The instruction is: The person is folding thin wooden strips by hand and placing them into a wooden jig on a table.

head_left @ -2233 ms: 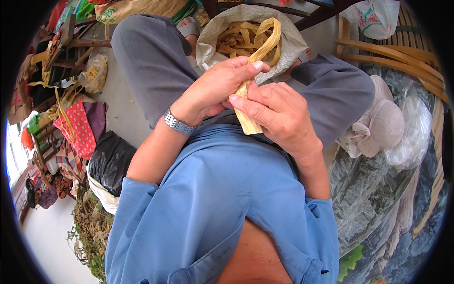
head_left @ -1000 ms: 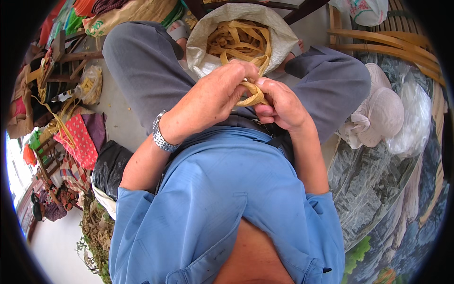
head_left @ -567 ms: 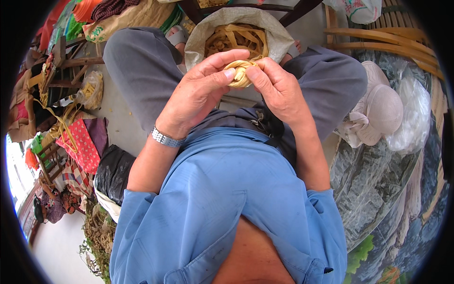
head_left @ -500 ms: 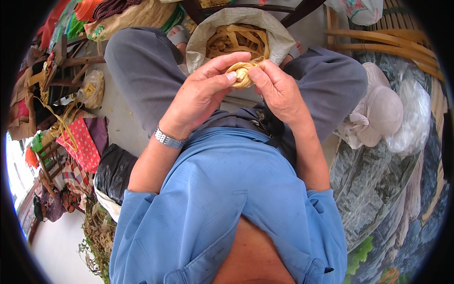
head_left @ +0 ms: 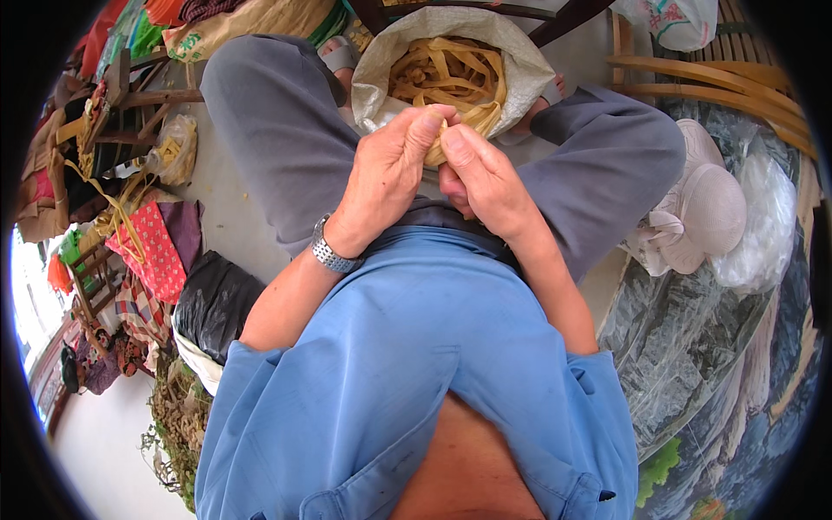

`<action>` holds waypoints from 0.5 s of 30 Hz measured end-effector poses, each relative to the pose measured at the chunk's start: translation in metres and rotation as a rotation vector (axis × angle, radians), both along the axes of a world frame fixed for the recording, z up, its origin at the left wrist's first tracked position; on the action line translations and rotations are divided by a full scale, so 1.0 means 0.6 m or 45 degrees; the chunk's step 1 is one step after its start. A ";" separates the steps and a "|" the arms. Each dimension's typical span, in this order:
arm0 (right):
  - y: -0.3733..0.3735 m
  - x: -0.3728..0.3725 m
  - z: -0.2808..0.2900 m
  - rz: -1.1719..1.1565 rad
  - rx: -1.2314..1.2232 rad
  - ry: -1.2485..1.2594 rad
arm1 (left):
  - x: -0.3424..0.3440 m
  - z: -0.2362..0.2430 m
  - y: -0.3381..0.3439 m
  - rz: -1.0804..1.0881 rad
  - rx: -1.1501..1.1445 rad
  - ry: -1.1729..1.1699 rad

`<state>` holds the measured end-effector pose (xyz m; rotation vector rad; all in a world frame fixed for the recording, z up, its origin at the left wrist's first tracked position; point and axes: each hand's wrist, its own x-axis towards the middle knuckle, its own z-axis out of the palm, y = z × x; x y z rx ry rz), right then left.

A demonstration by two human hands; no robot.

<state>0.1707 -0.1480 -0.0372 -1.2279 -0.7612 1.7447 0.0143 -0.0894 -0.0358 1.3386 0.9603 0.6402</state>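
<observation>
My left hand and my right hand meet over my lap, close to the near rim of a white woven sack. Both have their fingers pinched on a small bundle of wound yellowish-tan strip. Most of that bundle is hidden behind my thumbs and fingers. From it a band of the same strip runs over the rim into the sack, where loose tan strips lie in a tangled heap. A metal watch circles my left wrist.
A pale sun hat and clear plastic sheeting lie to the right, below wooden slats. On the left are a black plastic bag, red patterned cloth and dried plant matter. Dark wooden legs stand behind the sack.
My hands have drawn closer together and turned, so my fingers now cover most of the wound strip that showed between them. The whole view has shifted slightly.
</observation>
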 end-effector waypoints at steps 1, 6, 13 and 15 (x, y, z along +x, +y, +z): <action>0.000 -0.004 0.003 -0.027 0.001 -0.024 | -0.001 0.000 0.002 0.060 0.030 0.038; -0.029 0.001 -0.004 -0.066 -0.031 -0.210 | -0.023 -0.020 0.012 0.237 -0.097 0.085; -0.032 0.015 0.003 -0.094 0.192 -0.616 | -0.051 -0.011 0.050 -0.214 -0.132 0.090; -0.026 0.011 0.007 -0.082 0.406 -0.811 | -0.065 0.012 0.059 -0.322 0.024 0.128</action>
